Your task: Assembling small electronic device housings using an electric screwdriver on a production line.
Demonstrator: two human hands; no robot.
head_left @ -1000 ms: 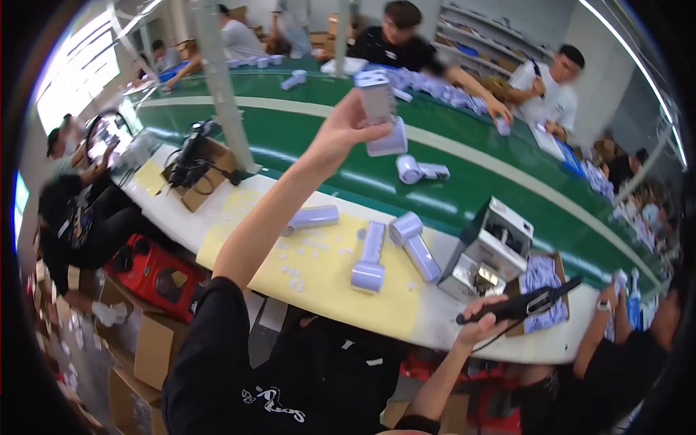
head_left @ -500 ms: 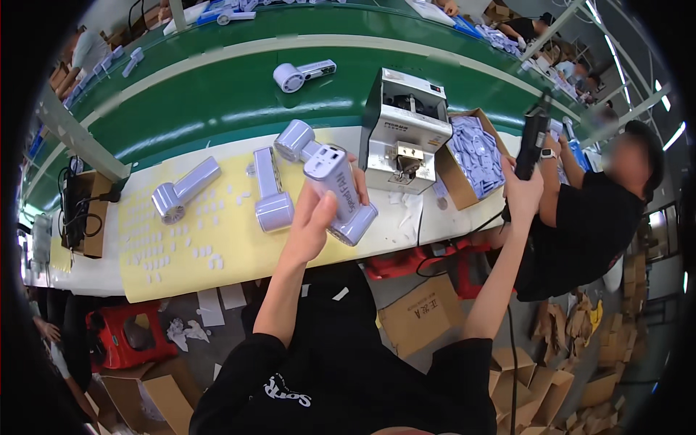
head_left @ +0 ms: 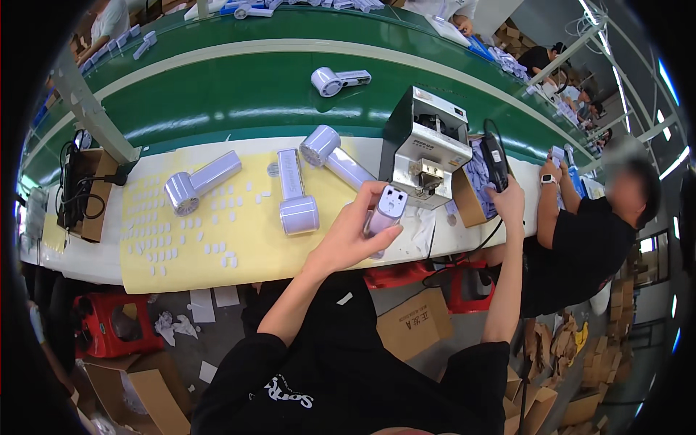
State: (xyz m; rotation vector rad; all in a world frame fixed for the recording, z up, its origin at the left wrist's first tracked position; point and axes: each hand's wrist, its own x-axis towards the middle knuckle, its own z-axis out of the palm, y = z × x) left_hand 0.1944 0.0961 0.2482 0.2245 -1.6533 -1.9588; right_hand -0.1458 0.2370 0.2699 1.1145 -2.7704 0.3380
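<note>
My left hand (head_left: 342, 243) is closed around a lavender handheld fan (head_left: 392, 204), its end face with small openings turned upward. The lower part of that fan is mostly hidden by my fingers. In my right hand (head_left: 510, 201) is a black electric screwdriver (head_left: 496, 159) with a cord, held upright beside a box of lavender parts (head_left: 467, 190). Three similar fans lie on the table: one at the left (head_left: 201, 183), one in the middle (head_left: 296, 194), and one just beyond my left hand (head_left: 339, 161).
A metal machine (head_left: 423, 156) stands right of centre. Small white pieces (head_left: 156, 228) cover part of the yellow sheet (head_left: 239, 272). Beyond the table, a green conveyor (head_left: 239, 94) carries another fan (head_left: 341, 81). A co-worker (head_left: 594, 232) sits at the right. Cables fill a carton (head_left: 90, 210) at the left.
My left hand has moved right and turned the fan so its end faces up. My right hand and the screwdriver have shifted slightly left and lower. The whole view has shifted a little.
</note>
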